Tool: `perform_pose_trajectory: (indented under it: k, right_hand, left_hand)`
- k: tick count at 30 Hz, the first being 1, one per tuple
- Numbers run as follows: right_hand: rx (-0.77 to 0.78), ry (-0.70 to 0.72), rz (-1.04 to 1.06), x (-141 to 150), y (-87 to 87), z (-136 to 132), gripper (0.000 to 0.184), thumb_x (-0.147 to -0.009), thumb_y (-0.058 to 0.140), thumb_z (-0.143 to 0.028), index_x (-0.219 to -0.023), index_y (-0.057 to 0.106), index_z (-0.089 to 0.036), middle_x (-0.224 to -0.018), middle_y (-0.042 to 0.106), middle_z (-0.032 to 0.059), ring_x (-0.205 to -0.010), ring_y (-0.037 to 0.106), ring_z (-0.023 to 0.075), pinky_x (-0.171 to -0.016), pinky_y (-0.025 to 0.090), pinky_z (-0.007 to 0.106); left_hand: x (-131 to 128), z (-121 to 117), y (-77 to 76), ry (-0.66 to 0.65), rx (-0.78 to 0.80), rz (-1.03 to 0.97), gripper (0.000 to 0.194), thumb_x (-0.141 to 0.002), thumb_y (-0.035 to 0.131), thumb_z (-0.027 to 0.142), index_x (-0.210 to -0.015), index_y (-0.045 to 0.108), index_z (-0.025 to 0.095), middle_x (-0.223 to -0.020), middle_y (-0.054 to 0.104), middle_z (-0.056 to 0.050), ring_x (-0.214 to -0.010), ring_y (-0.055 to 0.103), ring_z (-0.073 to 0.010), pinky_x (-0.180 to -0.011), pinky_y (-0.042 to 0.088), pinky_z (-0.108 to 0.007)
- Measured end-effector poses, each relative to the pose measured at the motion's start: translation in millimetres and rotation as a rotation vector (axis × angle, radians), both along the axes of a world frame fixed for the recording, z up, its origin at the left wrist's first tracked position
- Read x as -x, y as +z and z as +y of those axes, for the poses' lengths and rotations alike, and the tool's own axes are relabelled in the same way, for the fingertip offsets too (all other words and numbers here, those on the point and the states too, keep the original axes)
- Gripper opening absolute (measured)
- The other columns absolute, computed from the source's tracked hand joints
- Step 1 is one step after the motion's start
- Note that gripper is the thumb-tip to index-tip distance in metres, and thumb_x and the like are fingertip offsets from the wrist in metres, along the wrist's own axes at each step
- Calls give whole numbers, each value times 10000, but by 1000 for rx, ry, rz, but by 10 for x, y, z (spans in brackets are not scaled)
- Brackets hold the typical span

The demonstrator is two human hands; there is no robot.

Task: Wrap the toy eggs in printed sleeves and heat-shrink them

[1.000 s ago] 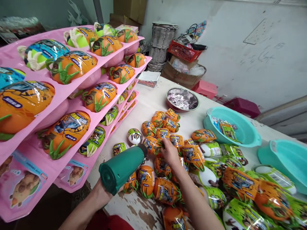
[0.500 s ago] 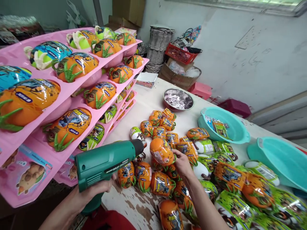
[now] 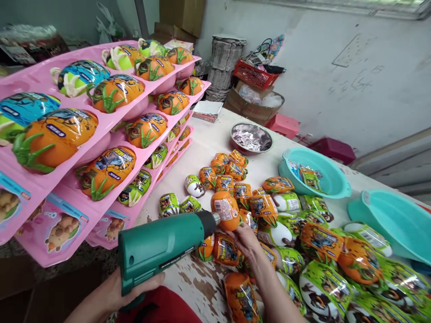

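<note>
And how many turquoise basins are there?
2: one basin with packets, right of the metal bowl; another basin at the picture's right edge, partly cut off. Others may be hidden.

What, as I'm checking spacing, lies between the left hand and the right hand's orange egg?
The head view shows the green heat gun, left hand gripping it, nozzle toward the orange egg.

Heat gun (image 3: 161,244): smooth plastic, metal nozzle (image 3: 216,218). Orange egg (image 3: 225,211): smooth, glossy. Bowl (image 3: 264,135): shiny metal.
</note>
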State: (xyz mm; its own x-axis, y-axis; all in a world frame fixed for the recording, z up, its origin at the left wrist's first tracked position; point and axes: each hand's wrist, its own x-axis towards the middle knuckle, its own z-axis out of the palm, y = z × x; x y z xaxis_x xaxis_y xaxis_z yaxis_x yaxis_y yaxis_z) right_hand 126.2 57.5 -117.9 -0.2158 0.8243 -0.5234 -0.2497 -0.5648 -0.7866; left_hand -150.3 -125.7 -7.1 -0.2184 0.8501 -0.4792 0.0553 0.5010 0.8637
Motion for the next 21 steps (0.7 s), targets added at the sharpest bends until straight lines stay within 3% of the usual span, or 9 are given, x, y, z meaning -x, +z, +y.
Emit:
perform_pose_trajectory:
  k: [5,9,12,15,18,21]
  right_hand:
    - [-8,6,5,-8,-31,-10,344,-466,862,-276,-714,642,-187,-745,713,33,-721,696,224,-628,596,309]
    - [-162,-10,-137,-28,-14,15,349,-520,839,-324,-808,694,-192,-775,724,34,-669,681,221,-602,577,327]
    - [-328,144,-323,-4,41,27,332,-592,796,-329,-881,726,-180,-811,730,45,-687,671,216,-639,567,334]
    - [-361,267,-341,8,103,47,308,-618,777,-344,-877,736,-183,-779,728,40,-690,670,216,-650,561,334]
    - [-331,126,-307,-41,124,117,345,-584,809,-362,-865,728,-179,-796,730,48,-696,675,218,-646,560,322]
    - [-300,-56,-342,-56,83,233,396,-563,820,-366,-884,713,-161,-806,731,59,-678,673,216,-640,559,320]
  left_hand:
    - [28,89,23,-59,-28,5,198,-693,656,395,-782,733,237,-831,762,-30,-867,684,-270,-870,536,-354]
    - [25,44,37,-55,12,89,223,-668,667,395,-806,736,234,-806,762,-21,-790,682,-260,-792,549,-329]
    - [-1,97,26,-48,-1,64,264,-654,667,422,-836,738,243,-836,766,-20,-836,684,-271,-837,536,-341]
    - [39,244,5,-9,-21,81,245,-668,643,395,-815,732,221,-872,763,-42,-889,675,-281,-865,521,-354]
    - [126,288,-12,18,19,146,205,-641,644,355,-753,714,197,-798,749,-44,-794,661,-268,-788,528,-349]
    - [151,208,-23,-32,65,83,173,-629,625,298,-738,711,197,-711,723,-10,-678,638,-228,-692,525,-321]
